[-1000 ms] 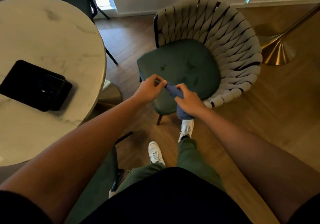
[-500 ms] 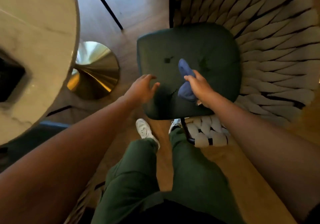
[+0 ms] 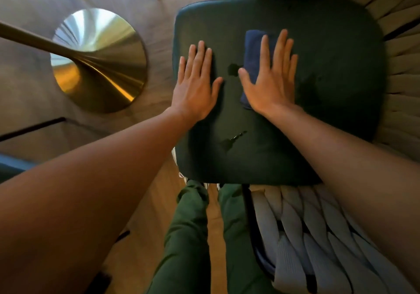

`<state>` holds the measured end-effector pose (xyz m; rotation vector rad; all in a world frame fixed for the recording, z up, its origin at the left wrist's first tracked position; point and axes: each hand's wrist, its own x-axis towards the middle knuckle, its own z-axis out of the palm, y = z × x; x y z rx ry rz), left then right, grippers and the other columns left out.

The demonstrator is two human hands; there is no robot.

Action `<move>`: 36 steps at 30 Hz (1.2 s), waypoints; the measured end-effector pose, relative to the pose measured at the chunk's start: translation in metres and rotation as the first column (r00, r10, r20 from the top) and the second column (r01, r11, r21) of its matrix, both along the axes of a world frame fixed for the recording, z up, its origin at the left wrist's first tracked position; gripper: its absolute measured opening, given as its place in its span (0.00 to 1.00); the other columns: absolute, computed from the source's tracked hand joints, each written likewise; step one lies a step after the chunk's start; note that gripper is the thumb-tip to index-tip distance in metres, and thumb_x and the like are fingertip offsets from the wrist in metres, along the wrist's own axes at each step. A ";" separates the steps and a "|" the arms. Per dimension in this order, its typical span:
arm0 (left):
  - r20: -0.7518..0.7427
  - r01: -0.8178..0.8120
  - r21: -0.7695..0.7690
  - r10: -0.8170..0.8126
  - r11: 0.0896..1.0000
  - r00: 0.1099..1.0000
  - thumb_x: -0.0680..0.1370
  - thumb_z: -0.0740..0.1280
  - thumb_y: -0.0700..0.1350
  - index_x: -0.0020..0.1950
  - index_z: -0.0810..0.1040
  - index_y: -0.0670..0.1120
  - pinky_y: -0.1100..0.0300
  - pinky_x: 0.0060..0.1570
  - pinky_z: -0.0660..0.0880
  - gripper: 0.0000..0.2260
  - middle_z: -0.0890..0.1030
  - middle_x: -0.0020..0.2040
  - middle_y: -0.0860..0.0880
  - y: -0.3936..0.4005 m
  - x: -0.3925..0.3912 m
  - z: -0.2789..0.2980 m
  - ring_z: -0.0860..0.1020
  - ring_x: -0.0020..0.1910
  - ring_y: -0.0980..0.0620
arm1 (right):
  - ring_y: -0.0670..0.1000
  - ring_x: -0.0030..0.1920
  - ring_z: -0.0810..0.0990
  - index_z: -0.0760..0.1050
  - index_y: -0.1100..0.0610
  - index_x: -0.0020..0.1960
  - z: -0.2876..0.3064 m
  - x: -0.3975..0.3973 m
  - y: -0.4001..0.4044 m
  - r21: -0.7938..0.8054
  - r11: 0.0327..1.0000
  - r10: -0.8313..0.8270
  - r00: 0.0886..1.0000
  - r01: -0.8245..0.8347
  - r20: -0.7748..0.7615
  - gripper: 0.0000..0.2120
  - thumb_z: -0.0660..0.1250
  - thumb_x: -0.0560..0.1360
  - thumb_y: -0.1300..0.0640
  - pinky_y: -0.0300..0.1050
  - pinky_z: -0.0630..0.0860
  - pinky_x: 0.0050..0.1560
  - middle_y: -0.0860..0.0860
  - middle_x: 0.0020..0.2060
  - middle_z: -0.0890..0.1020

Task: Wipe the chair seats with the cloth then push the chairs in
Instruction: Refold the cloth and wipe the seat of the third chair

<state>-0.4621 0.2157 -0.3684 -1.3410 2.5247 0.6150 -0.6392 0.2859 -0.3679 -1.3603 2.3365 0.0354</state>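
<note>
A dark green cushioned chair seat [image 3: 329, 71] fills the upper middle of the view, ringed by a pale woven backrest [image 3: 402, 62]. A folded blue cloth [image 3: 253, 46] lies flat on the seat. My right hand [image 3: 271, 78] presses down on the cloth with fingers spread, covering most of it. My left hand [image 3: 195, 82] rests flat on the bare seat just left of the cloth, fingers apart, holding nothing. Dark wet-looking spots [image 3: 233, 139] mark the cushion between and below my hands.
A gold trumpet-shaped table base [image 3: 100, 59] stands on the wood floor to the left of the chair. Thin black chair legs [image 3: 31, 128] cross the floor at left. My green trousers [image 3: 188, 237] and the woven chair arm [image 3: 306, 237] are below.
The head has leaned in close over the seat. Both hands went from holding the cloth in the air to lying flat on the cushion, the right one on top of the cloth.
</note>
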 end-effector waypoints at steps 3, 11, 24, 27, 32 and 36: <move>0.050 0.032 -0.071 -0.029 0.997 0.998 0.85 0.46 0.61 0.83 0.43 0.41 0.46 0.80 0.38 0.34 0.41 0.83 0.41 0.003 0.001 -0.022 0.40 0.82 0.43 | 0.63 0.81 0.42 0.40 0.55 0.83 -0.026 -0.005 -0.002 -0.078 0.995 0.049 0.994 -0.056 -0.096 0.39 0.49 0.82 0.36 0.60 0.41 0.79 0.62 0.81 0.42; 0.036 0.067 -0.213 -0.061 0.975 0.998 0.86 0.46 0.59 0.83 0.47 0.38 0.43 0.80 0.45 0.33 0.47 0.83 0.38 0.008 0.002 -0.034 0.45 0.82 0.41 | 0.64 0.80 0.52 0.56 0.65 0.81 -0.040 0.004 0.000 -0.376 0.910 0.181 0.983 -0.177 -0.027 0.28 0.53 0.82 0.59 0.58 0.47 0.81 0.63 0.80 0.56; -0.038 0.174 -0.170 -0.183 0.970 0.982 0.83 0.53 0.54 0.83 0.47 0.38 0.42 0.80 0.43 0.34 0.47 0.83 0.37 -0.002 0.017 -0.028 0.45 0.82 0.38 | 0.57 0.70 0.76 0.82 0.64 0.59 -0.020 -0.015 0.029 -0.519 0.777 0.551 0.784 -0.357 0.285 0.18 0.58 0.76 0.65 0.56 0.69 0.73 0.58 0.65 0.81; -0.054 0.178 -0.146 -0.188 0.973 0.981 0.83 0.52 0.56 0.83 0.46 0.40 0.44 0.81 0.42 0.34 0.45 0.83 0.39 -0.006 0.019 -0.022 0.43 0.82 0.40 | 0.53 0.64 0.81 0.83 0.63 0.57 0.004 -0.024 0.018 -0.464 0.877 0.354 0.822 -0.126 0.446 0.18 0.56 0.77 0.62 0.50 0.75 0.68 0.58 0.59 0.84; -0.002 0.196 -0.240 -0.203 0.951 0.979 0.84 0.47 0.58 0.83 0.48 0.39 0.43 0.80 0.45 0.33 0.48 0.83 0.39 -0.010 0.018 -0.028 0.45 0.82 0.41 | 0.58 0.78 0.64 0.68 0.61 0.76 0.011 -0.021 -0.014 -0.444 0.894 0.223 0.919 -0.059 0.326 0.23 0.57 0.83 0.53 0.55 0.59 0.79 0.59 0.76 0.69; -0.025 0.188 -0.274 -0.202 0.943 0.979 0.85 0.48 0.57 0.83 0.51 0.39 0.43 0.80 0.47 0.32 0.50 0.83 0.39 -0.008 0.021 -0.038 0.48 0.82 0.41 | 0.60 0.82 0.44 0.47 0.58 0.83 -0.023 -0.007 -0.040 -0.214 0.952 0.239 0.967 -0.218 0.082 0.33 0.49 0.84 0.42 0.56 0.40 0.79 0.60 0.82 0.47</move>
